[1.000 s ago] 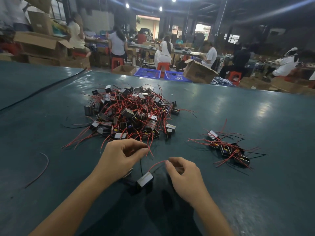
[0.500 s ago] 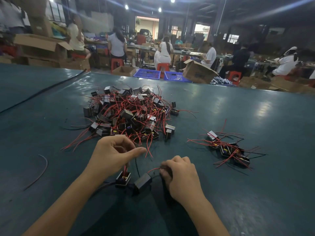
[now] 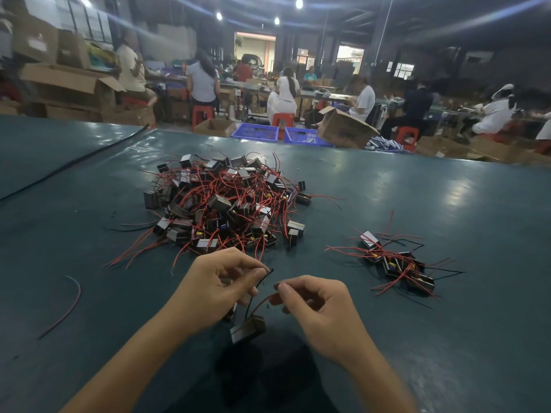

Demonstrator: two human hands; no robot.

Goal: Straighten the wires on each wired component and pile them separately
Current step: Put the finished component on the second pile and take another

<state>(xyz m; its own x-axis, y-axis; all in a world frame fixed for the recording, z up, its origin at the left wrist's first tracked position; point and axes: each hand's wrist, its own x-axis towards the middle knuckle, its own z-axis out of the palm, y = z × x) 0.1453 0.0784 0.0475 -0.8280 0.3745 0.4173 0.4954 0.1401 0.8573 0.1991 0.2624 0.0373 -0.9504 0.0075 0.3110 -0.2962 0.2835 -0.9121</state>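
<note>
So my left hand (image 3: 217, 290) pinches the black wire (image 3: 262, 277), right hand (image 3: 319, 308) pinches the red wire (image 3: 264, 299) of one component (image 3: 247, 329).

No writing, number or brand can be read here. A pale label on the stacked cardboard box (image 3: 37, 44), far left beyond the table (image 3: 447, 323), is blurred. Dark print on the open carton (image 3: 346, 134) just past the table's far edge is equally illegible.

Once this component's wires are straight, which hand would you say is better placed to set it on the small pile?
Probably the right hand: it pinches the red wire of the component, and the small pile lies on its side.
</note>
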